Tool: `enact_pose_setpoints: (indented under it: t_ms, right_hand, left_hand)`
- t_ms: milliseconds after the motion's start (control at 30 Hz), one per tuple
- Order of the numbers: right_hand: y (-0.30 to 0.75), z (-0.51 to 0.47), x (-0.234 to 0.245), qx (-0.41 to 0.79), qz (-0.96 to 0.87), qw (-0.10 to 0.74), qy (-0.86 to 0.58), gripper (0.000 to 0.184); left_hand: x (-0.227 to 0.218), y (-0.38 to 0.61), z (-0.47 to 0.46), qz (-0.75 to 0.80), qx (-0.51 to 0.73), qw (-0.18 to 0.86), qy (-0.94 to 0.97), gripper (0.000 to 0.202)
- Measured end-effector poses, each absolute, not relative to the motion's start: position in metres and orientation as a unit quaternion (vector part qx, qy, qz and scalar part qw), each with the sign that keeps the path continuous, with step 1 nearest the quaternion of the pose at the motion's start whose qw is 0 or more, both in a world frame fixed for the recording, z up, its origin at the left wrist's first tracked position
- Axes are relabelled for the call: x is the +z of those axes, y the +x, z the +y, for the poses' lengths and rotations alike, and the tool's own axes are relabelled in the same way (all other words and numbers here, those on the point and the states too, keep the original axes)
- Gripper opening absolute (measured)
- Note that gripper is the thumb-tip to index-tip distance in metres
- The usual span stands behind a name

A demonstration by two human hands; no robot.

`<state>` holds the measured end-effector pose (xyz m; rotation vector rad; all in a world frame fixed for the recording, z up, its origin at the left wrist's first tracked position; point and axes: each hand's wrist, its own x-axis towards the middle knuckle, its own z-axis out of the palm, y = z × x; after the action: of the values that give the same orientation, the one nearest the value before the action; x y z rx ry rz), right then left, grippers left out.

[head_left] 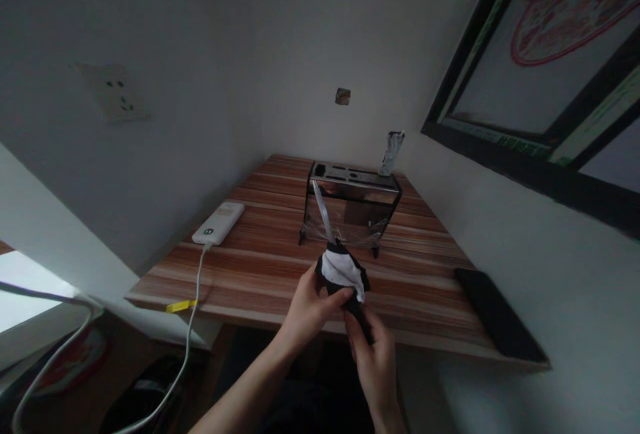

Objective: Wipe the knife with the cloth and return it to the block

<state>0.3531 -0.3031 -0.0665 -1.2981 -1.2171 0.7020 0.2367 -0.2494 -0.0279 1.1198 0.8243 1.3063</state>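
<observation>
My left hand (316,304) is closed on a black and white cloth (340,267), its thumb pressed over the front. The cloth wraps the lower blade of a knife (323,211), whose narrow pale blade sticks out up and to the left. My right hand (369,341) is closed around the black handle below the cloth. Just beyond the blade stands a knife block (357,181) with a slotted metal top and a clear front partly covered in plastic film. A plastic-wrapped item (391,153) stands upright at its right end.
On the wooden table (260,267), a white power bank (219,223) with a cable (196,294) lies left and a black phone-like slab (500,314) right. Yellow tape (181,305) marks the front edge. Walls enclose the table; a framed picture (530,147) hangs right.
</observation>
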Motion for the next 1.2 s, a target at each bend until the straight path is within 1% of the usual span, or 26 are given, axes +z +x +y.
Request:
enact_pose_setpoints:
  t_ms: [133, 267, 433, 633, 900, 1200]
  right_hand:
    - [0.356, -0.303, -0.071, 0.308, -0.519, 0.577, -0.551, 0.038]
    - [0.354, -0.303, -0.070, 0.309, -0.519, 0.580, -0.547, 0.036]
    - [0.351, -0.304, -0.069, 0.286, -0.519, 0.589, -0.550, 0.037]
    - [0.352, -0.304, -0.073, 0.292, -0.530, 0.583, -0.543, 0.032]
    - [0.355, -0.307, -0.073, 0.306, -0.550, 0.572, -0.526, 0.030]
    - [0.354, -0.311, -0.082, 0.302, -0.550, 0.564, -0.537, 0.035]
  left_hand:
    - [-0.028, 0.237, -0.249, 0.330, 0.547, 0.599, 0.482, 0.046]
    - [-0.027, 0.237, -0.248, 0.335, 0.544, 0.605, 0.476, 0.044]
    - [-0.024, 0.238, -0.251, 0.357, 0.561, 0.589, 0.459, 0.042]
    - [-0.021, 0.240, -0.252, 0.370, 0.570, 0.583, 0.446, 0.039]
    - [-0.017, 0.234, -0.243, 0.371, 0.596, 0.580, 0.413, 0.036]
    - [0.002, 0.217, -0.224, 0.351, 0.653, 0.541, 0.397, 0.036]
